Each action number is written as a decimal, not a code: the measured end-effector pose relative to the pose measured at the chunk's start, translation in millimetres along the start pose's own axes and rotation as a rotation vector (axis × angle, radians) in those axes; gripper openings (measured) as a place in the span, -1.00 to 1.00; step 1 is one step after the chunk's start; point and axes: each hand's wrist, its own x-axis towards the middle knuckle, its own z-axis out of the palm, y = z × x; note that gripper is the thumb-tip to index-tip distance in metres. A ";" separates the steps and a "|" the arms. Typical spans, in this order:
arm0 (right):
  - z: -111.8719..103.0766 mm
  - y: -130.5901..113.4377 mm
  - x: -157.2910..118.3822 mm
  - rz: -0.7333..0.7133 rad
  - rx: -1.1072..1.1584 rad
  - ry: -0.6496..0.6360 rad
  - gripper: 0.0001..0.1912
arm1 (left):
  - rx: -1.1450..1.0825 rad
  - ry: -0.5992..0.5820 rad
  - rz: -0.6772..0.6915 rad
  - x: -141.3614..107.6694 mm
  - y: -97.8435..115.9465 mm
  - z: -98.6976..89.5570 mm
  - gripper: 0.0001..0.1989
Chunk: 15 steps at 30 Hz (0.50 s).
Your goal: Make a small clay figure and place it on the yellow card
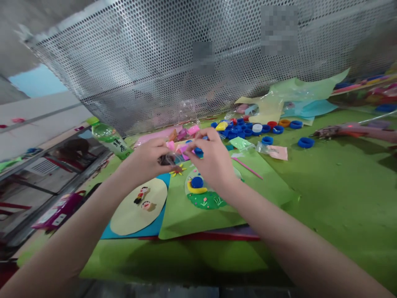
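Note:
My left hand [147, 159] is closed around a small clear plastic packet [168, 159] with something dark inside. Beside it, the thumb and fingertips of my right hand [214, 159] pinch together at a purple piece [185, 151]; whether that piece belongs to the packet I cannot tell. Below the hands lies a green sheet [182, 223] bearing a clay picture: a snail [197, 183] with a blue shell and yellow body, over a green grassy patch [198, 200]. A yellow-and-red clay sun [177, 170] is partly covered by my left hand.
Left of the sheet is a cream oval card [130, 219] with small clay figures. A green bottle [110, 138] stands behind it. Blue caps [237, 130], packets and a pink stick [247, 167] lie beyond. A perforated metal panel [173, 62] rises behind the table.

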 end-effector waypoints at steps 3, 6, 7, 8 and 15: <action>4.3 -0.5 -2.2 -0.053 0.015 -0.063 -0.93 | -0.014 0.033 -0.006 -6.0 2.6 -2.5 -0.68; 7.9 0.1 -5.0 -0.072 -0.008 -0.101 -0.88 | 0.004 0.024 0.016 -7.0 7.6 -2.6 -0.69; 8.3 0.7 -5.5 -0.070 -0.020 -0.113 -0.88 | 0.015 0.024 0.018 -6.5 9.0 -1.6 -0.70; 8.5 1.5 -5.8 -0.069 -0.032 -0.127 -0.88 | 0.024 0.027 0.016 -5.9 10.3 -0.1 -0.72; 4.3 0.1 -3.3 -0.109 -0.141 -0.245 -0.84 | -0.050 0.118 0.063 -5.9 8.4 15.1 -0.85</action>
